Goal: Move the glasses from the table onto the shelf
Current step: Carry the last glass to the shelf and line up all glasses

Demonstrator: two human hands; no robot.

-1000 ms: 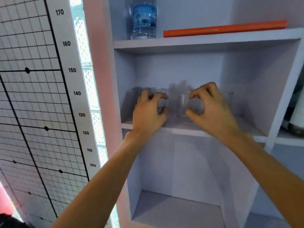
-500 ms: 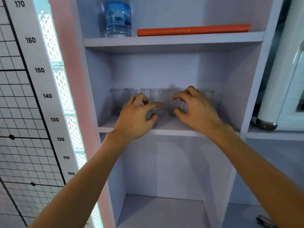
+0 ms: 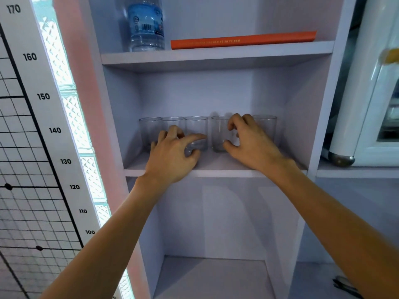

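The glasses [image 3: 196, 130] are clear and colourless on my pale lilac-white shelf [image 3: 216, 172]. Above lie an orange book [image 3: 241, 39] and a clear bottle [image 3: 145, 24] with a blue label. Left, the white chart [image 3: 32, 147] carries a black grid, dots and numbers; right, a white fridge [image 3: 354, 104].

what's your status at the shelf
Left hand and right hand curled at glasses, grip unclear. Five glasses in view, upright on shelf. Nothing blocking.
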